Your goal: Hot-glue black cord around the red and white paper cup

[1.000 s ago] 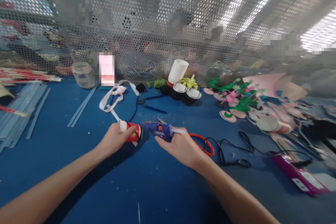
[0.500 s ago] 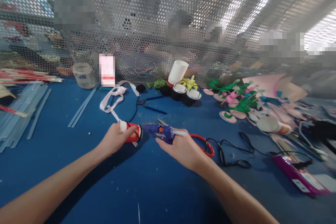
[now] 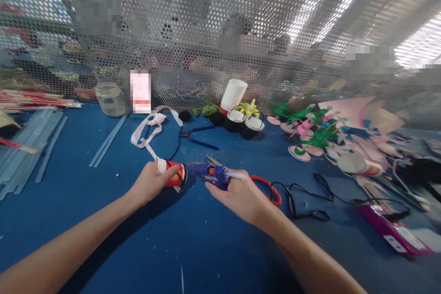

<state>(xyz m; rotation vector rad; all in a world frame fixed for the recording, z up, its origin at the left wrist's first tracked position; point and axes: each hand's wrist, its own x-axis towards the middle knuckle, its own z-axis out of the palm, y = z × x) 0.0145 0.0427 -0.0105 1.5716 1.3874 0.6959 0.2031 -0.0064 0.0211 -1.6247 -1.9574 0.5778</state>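
Note:
My left hand (image 3: 149, 183) is closed round a small red cup (image 3: 175, 173) lying on its side on the blue table (image 3: 86, 197). A white ribbon (image 3: 146, 135) runs from the cup back across the table. My right hand (image 3: 237, 194) grips a blue glue gun (image 3: 210, 172) whose nozzle points left at the cup's rim. A clear glue stick sticks out of the gun's back. Both hands rest low on the table, close together.
Red-handled scissors (image 3: 267, 187) and a black cable (image 3: 303, 200) lie right of my right hand. Behind are stacked white cups (image 3: 233, 93), black pots (image 3: 246, 124), dark pliers (image 3: 196, 138), a clear jar (image 3: 109, 98), clear glue sticks (image 3: 31, 147), green and pink foam pieces (image 3: 313, 131), a purple box (image 3: 392, 229), and a perforated metal screen (image 3: 220, 32).
Almost nothing has moved. My right hand with the glue gun has shifted very slightly; the left hand and the red cup stay put.

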